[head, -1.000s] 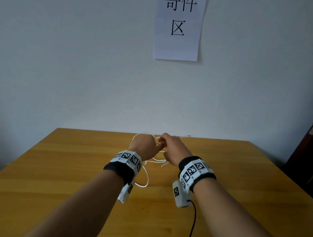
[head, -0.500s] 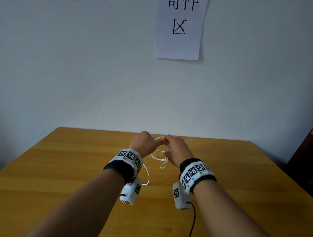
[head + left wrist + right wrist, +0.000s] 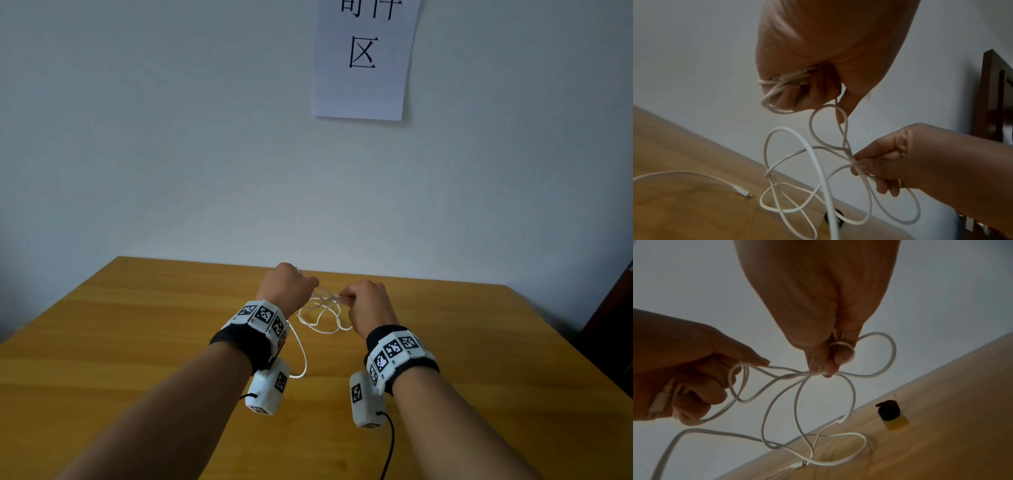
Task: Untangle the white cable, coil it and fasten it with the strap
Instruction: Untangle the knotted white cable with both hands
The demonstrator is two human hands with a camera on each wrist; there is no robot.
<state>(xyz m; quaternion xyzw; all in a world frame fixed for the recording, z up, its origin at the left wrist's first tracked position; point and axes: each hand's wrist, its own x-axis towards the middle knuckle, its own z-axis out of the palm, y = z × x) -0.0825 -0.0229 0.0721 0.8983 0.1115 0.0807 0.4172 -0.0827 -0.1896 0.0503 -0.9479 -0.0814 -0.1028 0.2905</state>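
Observation:
The white cable (image 3: 320, 313) hangs in tangled loops between my two raised hands above the wooden table (image 3: 137, 325). My left hand (image 3: 291, 287) grips a bunch of cable strands (image 3: 785, 81) in its curled fingers, with one plug end (image 3: 658, 404) inside the fist. My right hand (image 3: 366, 303) pinches a crossing of several strands (image 3: 818, 371) between thumb and fingertips. Loose loops (image 3: 797, 186) droop down to the table, and a free plug (image 3: 743, 192) lies on the wood. A small black strap (image 3: 889, 412) sits on the table near its far edge.
A yellow tag (image 3: 897, 424) lies beside the black strap. A paper sign (image 3: 363, 58) hangs on the white wall behind the table. Dark wooden furniture (image 3: 995, 97) stands at the right.
My hands have moved apart, the left going left and the right going right, stretching the tangled strands between them. Both hands have kept hold of the cable.

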